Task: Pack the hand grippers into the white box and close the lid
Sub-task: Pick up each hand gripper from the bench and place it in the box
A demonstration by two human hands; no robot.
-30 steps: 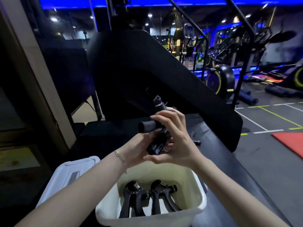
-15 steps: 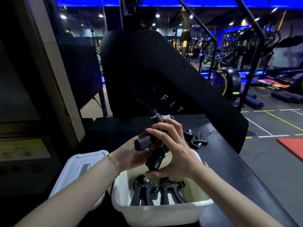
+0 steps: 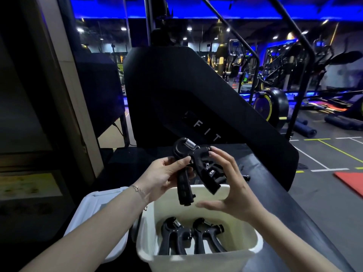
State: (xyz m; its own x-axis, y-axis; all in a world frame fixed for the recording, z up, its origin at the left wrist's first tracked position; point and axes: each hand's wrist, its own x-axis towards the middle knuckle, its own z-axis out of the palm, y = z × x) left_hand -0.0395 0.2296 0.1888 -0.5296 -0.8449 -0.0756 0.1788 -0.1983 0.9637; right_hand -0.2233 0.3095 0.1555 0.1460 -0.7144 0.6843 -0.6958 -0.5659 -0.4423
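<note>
Gym floor under blue lighting, dark surface [image 3: 275, 185] in front of me with a big black padded machine panel [image 3: 196, 95] at 12 o'clock. White box [image 3: 196, 258] sits at 6 o'clock, lid off; the lid [image 3: 98, 216] lies just beside it at 9 o'clock. I see two black hand grippers [image 3: 192, 238] side by side in the box, springs pointing away from me. A third hand gripper [image 3: 193, 165] is in the air above the box's far rim, spring end up. Left hand [image 3: 163, 177] is closed round its left handle, thumb pressed on top. Right hand [image 3: 227, 183] is spread, fingertips touching the knob end at 1 o'clock, thumb loose underneath. One more small black piece [image 3: 246, 177] lies on the surface past the right hand; can't make it out.
</note>
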